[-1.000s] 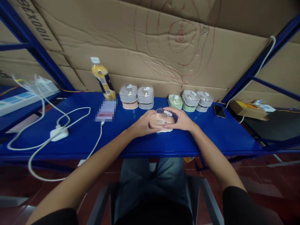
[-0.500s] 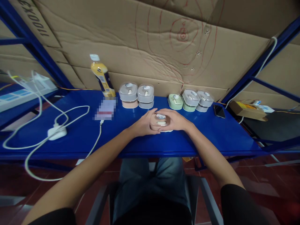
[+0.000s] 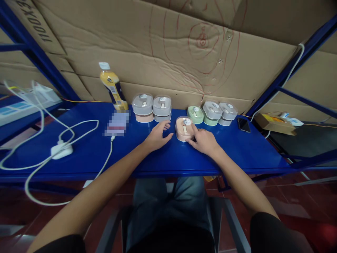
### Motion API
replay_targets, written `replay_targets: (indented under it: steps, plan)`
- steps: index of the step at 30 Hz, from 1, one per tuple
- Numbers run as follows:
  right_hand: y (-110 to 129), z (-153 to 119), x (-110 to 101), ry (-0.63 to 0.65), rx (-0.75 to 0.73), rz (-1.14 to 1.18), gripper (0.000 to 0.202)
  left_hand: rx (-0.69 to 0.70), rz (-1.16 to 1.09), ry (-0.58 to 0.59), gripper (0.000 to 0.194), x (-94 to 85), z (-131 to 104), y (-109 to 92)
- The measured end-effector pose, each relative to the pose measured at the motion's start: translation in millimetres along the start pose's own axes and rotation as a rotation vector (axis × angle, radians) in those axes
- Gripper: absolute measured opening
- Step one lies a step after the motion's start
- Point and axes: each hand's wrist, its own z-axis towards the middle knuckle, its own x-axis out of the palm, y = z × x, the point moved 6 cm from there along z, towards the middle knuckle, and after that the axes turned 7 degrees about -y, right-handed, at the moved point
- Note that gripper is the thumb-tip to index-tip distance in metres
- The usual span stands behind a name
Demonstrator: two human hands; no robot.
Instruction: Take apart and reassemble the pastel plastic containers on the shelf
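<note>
A pink box with a clear lid, a round sticker and a pale latch (image 3: pixel 184 127) sits on the blue table. My right hand (image 3: pixel 205 140) grips its right side, the thumb at the front corner and a finger by the lid's edge. To the left of the box, my left hand (image 3: pixel 158 137) is open and empty, thumb and fingers apart. Behind stand similar boxes: a green one (image 3: pixel 195 115), a grey box stacked on green (image 3: pixel 212 111), grey on grey (image 3: pixel 228 112), and at the left grey on pink (image 3: pixel 142 107) beside another grey stack (image 3: pixel 162 107).
A yellow drink bottle (image 3: pixel 113 86) stands by the cardboard wall (image 3: pixel 126 45). A blurred-out flat item (image 3: pixel 117 123) has a white cable attached. A charger (image 3: pixel 61 150) with looping cables lies at the left. A phone (image 3: pixel 243 124) lies at the right, near an open carton (image 3: pixel 276 124).
My left hand has let go of the pink box and drawn back to the left. The box has shifted slightly right and away from me, with my right hand still on it.
</note>
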Motion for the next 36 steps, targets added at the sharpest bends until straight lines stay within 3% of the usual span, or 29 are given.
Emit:
replay_targets:
  steps: [4,8,11,14,16,20,23,30,33,36]
  plan:
    - [4.1,28.7,9.6,-0.018,0.029,-0.068,0.070,0.042,0.011,0.023,0.025,-3.9,1.1,-10.6]
    - [0.0,61.4,13.5,-0.083,0.059,-0.062,0.060,0.059,-0.001,0.018,0.019,-6.5,1.8,-13.2]
    - [1.1,75.4,5.3,-0.189,0.100,-0.013,0.050,0.063,-0.019,-0.008,0.019,-7.3,2.7,-12.6]
    - [23.5,87.7,-7.1,-0.312,-0.022,0.058,0.046,0.053,0.009,-0.011,0.015,-5.8,4.1,-10.0]
    - [44.6,100.2,-10.5,-0.334,-0.119,0.067,0.056,0.052,0.045,0.000,0.012,-4.4,5.2,-8.1]
    - [81.3,134.2,-3.6,-0.283,-0.226,-0.027,0.094,0.046,0.091,-0.003,0.021,-4.8,6.3,-5.2]
    - [96.7,151.9,5.4,-0.254,-0.287,-0.092,0.099,0.046,0.074,0.007,0.022,-4.7,6.0,-5.6]
    - [89.8,139.7,10.2,-0.329,-0.341,-0.132,0.066,0.052,0.081,0.016,0.022,-6.1,6.9,-7.1]
    - [75.3,124.0,3.0,-0.388,-0.340,-0.081,0.062,0.045,0.062,0.002,0.025,-7.3,6.9,-5.7]
    - [50.4,104.7,-13.6,-0.512,-0.263,0.100,0.065,-0.083,-0.086,-0.046,0.023,-9.1,8.3,2.9]
